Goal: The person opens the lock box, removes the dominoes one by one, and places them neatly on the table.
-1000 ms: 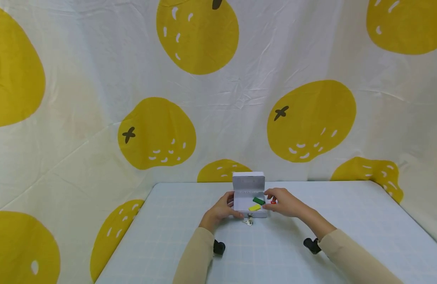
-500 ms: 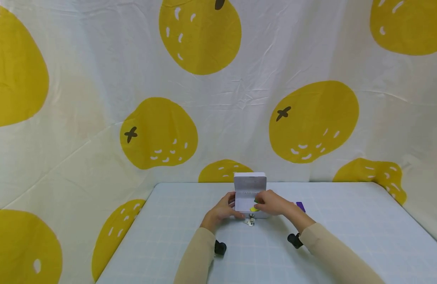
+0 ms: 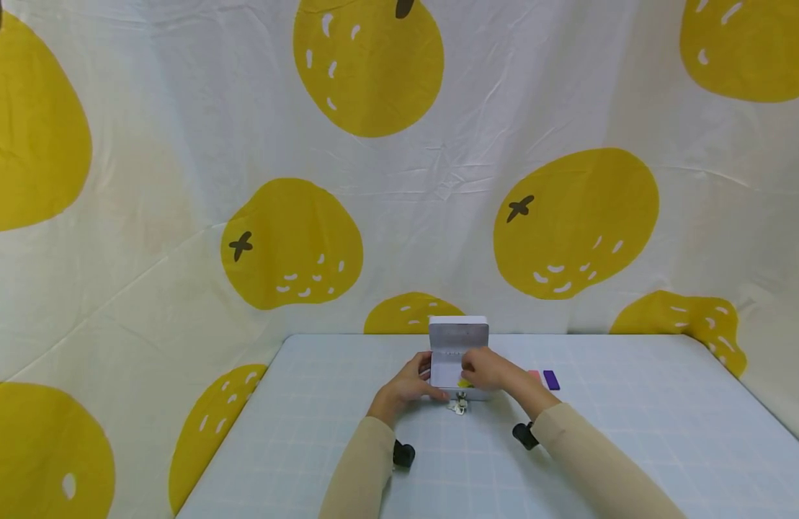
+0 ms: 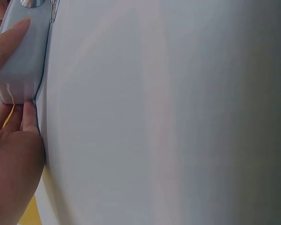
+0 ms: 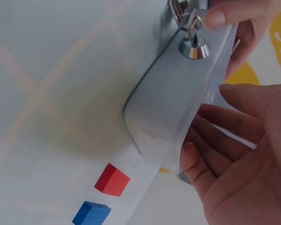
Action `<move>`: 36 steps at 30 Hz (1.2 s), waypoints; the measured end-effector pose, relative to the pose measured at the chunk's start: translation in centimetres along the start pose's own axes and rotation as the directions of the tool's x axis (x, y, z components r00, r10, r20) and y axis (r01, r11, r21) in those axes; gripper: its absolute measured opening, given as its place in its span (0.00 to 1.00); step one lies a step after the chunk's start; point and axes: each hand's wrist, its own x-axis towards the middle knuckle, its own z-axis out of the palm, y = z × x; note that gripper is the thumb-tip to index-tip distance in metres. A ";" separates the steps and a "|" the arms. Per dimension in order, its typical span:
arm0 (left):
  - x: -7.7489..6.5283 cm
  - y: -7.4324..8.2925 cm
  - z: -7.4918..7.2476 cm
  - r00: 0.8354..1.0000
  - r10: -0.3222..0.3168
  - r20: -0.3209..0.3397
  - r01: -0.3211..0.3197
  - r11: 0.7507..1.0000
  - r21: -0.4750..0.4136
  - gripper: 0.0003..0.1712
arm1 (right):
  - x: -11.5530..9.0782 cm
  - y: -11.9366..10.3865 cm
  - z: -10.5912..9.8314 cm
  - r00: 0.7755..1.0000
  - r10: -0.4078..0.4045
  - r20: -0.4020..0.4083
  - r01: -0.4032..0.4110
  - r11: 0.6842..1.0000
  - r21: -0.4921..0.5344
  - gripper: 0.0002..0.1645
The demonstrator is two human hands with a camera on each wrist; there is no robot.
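A small silver-white cash box (image 3: 459,333) stands on the table with its lid raised. My left hand (image 3: 408,386) grips its left end, thumb on the front face and fingers around the side, as the left wrist view of the box (image 4: 25,61) also shows. My right hand (image 3: 486,366) reaches into the box from the right with bent fingers. Some fingertips are hidden behind the box wall in the right wrist view, so whether they hold anything is unclear. A yellow block (image 3: 465,383) peeks out below the hand. Keys (image 5: 193,23) sit in the front lock.
Right of the box lie a pink block (image 3: 534,376) and a purple block (image 3: 551,380). A red block (image 5: 111,180) and a blue block (image 5: 91,213) lie on the table near the box's right end. A fruit-patterned curtain (image 3: 438,238) hangs behind the pale table (image 3: 347,360).
My right hand has moved left, from the box's right edge to inside it, and covers the green block seen there before. Pink and purple blocks have come into sight. The left hand keeps its grip.
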 end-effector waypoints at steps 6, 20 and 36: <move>0.0 -0.1 0.0 1.000 0.003 0.007 -0.003 1.000 -0.010 0.56 | 0.3 -0.2 0.3 1.000 -0.024 -0.003 0.024 1.000 0.007 0.05; -0.3 0.2 0.2 1.000 -0.004 -0.006 0.004 1.000 0.010 0.55 | 1.5 0.4 1.9 0.994 0.061 -0.090 -0.054 0.996 0.073 0.21; -0.3 0.3 0.2 1.000 0.003 0.002 -0.003 1.000 -0.003 0.55 | 2.7 0.8 2.8 0.992 0.104 -0.073 -0.096 0.990 0.101 0.20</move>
